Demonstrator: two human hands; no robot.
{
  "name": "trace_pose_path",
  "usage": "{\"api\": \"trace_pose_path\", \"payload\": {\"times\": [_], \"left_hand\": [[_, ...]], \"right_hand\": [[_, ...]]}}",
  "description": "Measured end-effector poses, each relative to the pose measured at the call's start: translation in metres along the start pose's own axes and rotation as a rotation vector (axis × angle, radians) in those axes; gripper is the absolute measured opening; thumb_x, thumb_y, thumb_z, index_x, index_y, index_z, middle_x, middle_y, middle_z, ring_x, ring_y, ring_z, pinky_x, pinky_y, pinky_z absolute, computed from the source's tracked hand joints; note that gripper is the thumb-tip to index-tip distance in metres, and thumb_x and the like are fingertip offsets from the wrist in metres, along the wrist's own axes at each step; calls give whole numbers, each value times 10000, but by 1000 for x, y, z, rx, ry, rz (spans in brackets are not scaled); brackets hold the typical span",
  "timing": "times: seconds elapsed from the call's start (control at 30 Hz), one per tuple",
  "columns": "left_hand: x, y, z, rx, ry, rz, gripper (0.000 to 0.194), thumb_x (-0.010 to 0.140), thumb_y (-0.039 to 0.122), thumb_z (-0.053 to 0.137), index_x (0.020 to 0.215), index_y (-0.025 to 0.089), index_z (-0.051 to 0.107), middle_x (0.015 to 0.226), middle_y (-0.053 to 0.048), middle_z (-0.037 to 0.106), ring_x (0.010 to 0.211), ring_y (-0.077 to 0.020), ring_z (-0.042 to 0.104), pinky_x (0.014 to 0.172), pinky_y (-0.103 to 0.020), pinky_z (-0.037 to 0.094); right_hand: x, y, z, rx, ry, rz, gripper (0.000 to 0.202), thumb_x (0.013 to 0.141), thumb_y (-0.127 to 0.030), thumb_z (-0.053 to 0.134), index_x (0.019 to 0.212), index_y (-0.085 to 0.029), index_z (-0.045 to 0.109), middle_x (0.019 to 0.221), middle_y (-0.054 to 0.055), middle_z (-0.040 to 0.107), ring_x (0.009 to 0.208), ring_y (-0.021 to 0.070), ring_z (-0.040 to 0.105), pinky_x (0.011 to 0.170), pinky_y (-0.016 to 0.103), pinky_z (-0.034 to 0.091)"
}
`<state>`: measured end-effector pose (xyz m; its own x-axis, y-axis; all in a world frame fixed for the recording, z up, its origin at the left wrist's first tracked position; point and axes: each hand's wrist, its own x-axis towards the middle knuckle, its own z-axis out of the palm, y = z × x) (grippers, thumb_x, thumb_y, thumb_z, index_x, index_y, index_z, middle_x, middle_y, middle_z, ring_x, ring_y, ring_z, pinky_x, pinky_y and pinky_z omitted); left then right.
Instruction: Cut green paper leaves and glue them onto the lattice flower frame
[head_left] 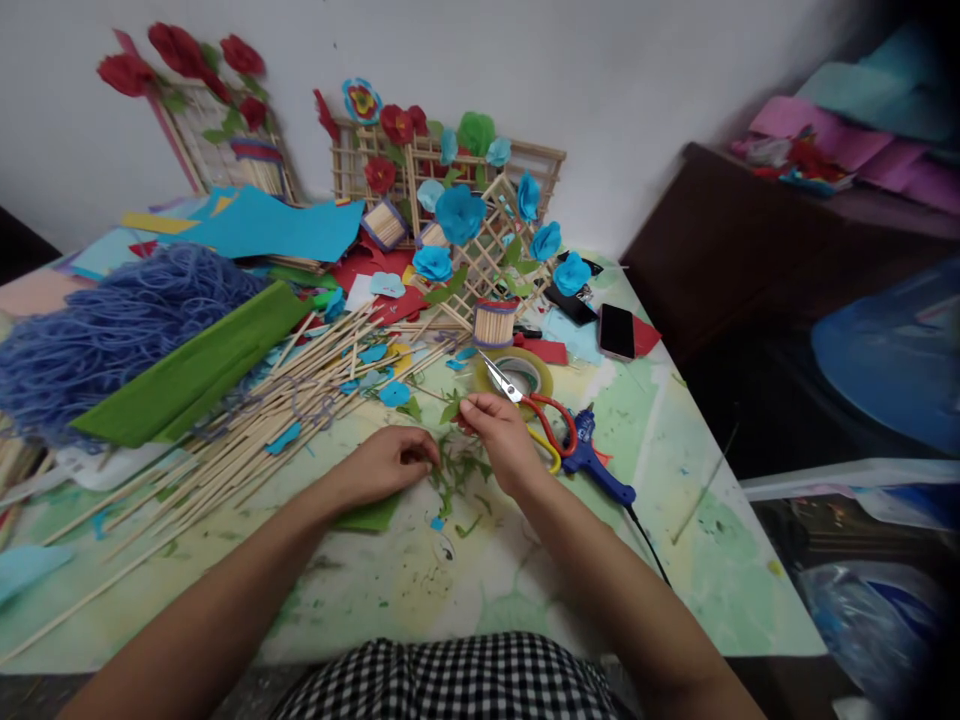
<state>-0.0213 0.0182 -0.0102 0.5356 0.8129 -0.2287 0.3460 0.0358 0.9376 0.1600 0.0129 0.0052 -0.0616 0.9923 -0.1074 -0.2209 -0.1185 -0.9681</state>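
A green papery leaf [450, 411] is pinched in the right hand [496, 432] above the bench [720, 590], probably near its edge so the shape isn't crushed. The left hand [388, 464] is curled beside wispy green scraps [454, 468]; whether anything's gripped can't be told. Metal-bladed scissors [513, 392] are parked close, presumably for easy grabbing.

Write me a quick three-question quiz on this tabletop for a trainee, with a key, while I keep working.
1. True or false: the glue gun lies to the right of the scissors.
2. What lies beneath the scissors' blades?
3. Fill in the colour: the right hand pinches a small ____ paper piece.

Key: 1. True. 2. A roll of tape. 3. Green.
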Motion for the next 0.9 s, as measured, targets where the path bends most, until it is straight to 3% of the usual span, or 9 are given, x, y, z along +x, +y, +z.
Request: {"api": "trace_pose_path", "payload": {"times": [0.1, 0.2, 0.27, 0.5, 0.6, 0.77, 0.83, 0.9], "left_hand": [[-1, 2, -1, -50, 67, 66, 158, 701, 266, 677, 835, 194, 720, 891, -50, 716, 854, -219, 639, 776, -311, 470], [0, 5, 4, -326, 200, 23, 241, 749, 405, 684, 857, 194, 724, 880, -50, 705, 845, -197, 626, 773, -302, 479], [1, 8, 9, -530, 202, -13, 272, 732, 441, 711, 811, 181, 720, 826, -55, 694, 789, -185, 623, 744, -305, 496], [-1, 17, 19, -901, 105, -51, 180, 738, 305, 742, 741, 136, 680, 629, -25, 591, 582, -105, 535, 568, -213, 471], [-1, 16, 18, -968, 102, -51, 156, 728, 282, 755, 710, 152, 670, 597, -4, 558, 567, -100, 509, 566, -217, 473], [2, 13, 22, -1062, 88, -26, 153, 702, 240, 782, 717, 136, 670, 596, 9, 556, 555, -82, 510, 551, -192, 480], [3, 12, 23, -1098, 126, -17, 128, 697, 174, 778, 752, 122, 675, 620, 8, 582, 558, -62, 526, 574, -162, 491], [3, 11, 24, -1110, 213, -28, 149, 696, 94, 753, 828, 113, 686, 661, -5, 622, 594, -59, 571, 616, -145, 509]], "right_hand": [[-13, -4, -6, -22, -36, 22, 232, 709, -397, 661, 652, -185, 587, 597, -43, 499, 573, 98, 414, 587, 247, 328], [-18, -5, -5, -68, -123, -12, 220, 743, -400, 630, 670, -194, 601, 628, -32, 529, 617, 113, 462, 630, 256, 367], [-17, -3, -1, -111, -174, -67, 200, 765, -394, 607, 698, -206, 626, 670, -19, 559, 685, 135, 513, 690, 274, 404], [-9, 3, 8, -307, -141, -327, 202, 840, -285, 560, 672, -231, 660, 671, -6, 587, 821, 164, 547, 848, 321, 420], [-9, 3, 8, -297, -78, -349, 133, 814, -228, 591, 711, -223, 674, 797, 8, 606, 853, 159, 551, 836, 308, 431], [-9, 3, 11, -324, -100, -340, 143, 827, -262, 570, 743, -212, 674, 825, 18, 588, 854, 157, 559, 817, 298, 455], [-10, 2, 9, -325, -103, -333, 139, 811, -296, 580, 859, -214, 682, 891, 28, 583, 825, 153, 558, 773, 293, 474], [-11, 0, -1, -372, -72, -342, 284, 785, -325, 606, 1045, -217, 647, 973, 47, 579, 809, 161, 558, 750, 307, 488]]}}
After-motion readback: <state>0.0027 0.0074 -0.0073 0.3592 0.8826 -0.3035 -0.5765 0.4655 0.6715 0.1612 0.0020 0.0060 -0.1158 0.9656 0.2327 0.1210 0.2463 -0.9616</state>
